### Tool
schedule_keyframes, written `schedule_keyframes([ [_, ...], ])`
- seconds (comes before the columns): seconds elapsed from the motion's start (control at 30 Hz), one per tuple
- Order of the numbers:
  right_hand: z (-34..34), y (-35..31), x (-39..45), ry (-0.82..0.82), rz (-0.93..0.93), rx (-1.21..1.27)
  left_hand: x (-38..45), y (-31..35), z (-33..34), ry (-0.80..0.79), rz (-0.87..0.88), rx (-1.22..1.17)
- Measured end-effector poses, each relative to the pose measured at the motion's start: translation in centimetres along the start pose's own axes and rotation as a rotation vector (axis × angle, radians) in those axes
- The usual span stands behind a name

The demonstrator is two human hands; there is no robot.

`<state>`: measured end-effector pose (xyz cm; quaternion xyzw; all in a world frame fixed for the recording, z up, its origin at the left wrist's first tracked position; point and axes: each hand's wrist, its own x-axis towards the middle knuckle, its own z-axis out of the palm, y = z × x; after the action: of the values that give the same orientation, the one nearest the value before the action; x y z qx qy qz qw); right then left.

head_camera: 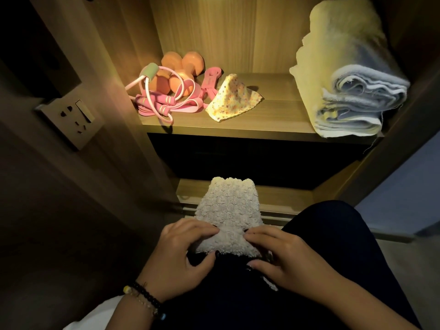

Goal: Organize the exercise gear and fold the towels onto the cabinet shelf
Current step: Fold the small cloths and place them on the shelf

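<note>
Gear and folded towels [350, 91] sit shelved; left hand [183, 256] and right hand [288, 260] both pinch the fluffy towel [228, 210], mid-fold.

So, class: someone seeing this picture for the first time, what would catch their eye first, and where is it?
Probably the lit shelf: orange dumbbells tangled with a pink jump rope at its left, and a stack of folded towels at its right. Next, low in the middle, both hands, left hand and right hand, pinching a fluffy cream cloth on the lap.
</note>
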<state>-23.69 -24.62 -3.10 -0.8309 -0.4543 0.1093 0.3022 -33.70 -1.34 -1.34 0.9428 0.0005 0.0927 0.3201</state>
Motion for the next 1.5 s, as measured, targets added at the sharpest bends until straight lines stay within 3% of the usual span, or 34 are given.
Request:
schedule_keyframes([
  [0.33, -0.3, 0.2, 1.4, 0.134, 0.213, 0.272, 0.4, -0.1, 1.2, 0.217, -0.092, -0.086],
  [0.47, -0.3, 0.1, 1.9, 0.165, 0.316, 0.453, 0.5, 0.0, 1.7, 0.266, -0.218, -0.281],
  [0.7, 0.6, 0.2, 3.5, 0.222, 0.468, 0.408, 1.6, -0.7, 2.5, 0.245, -0.495, -0.358],
  [0.87, 0.9, -0.5, 3.7, 0.286, 0.434, 0.211, 2.2, -0.7, 2.5, 0.257, -0.445, -0.224],
  [0.97, 0.6, -0.9, 3.2, 0.325, 0.202, 0.046, 2.3, -0.5, 2.2, 0.31, -0.257, -0.103],
  [1.03, 0.4, -1.1, 2.7, 0.263, 0.051, -0.073, 2.2, -0.4, 2.1, 0.289, -0.092, -0.033],
  [1.13, 0.5, -1.1, 2.0, 0.135, 0.024, -0.126, 1.8, -0.4, 1.9, 0.228, 0.043, 0.024],
  [1.37, -0.3, 0.2, 1.8, 0.04, 0.072, 0.022, 1.0, -0.3, 1.4, 0.024, -0.002, -0.065],
  [1.5, -0.1, 0.3, 2.5, 0.057, 0.128, 0.032, 1.2, -0.1, 1.5, 0.071, -0.057, -0.131],
])
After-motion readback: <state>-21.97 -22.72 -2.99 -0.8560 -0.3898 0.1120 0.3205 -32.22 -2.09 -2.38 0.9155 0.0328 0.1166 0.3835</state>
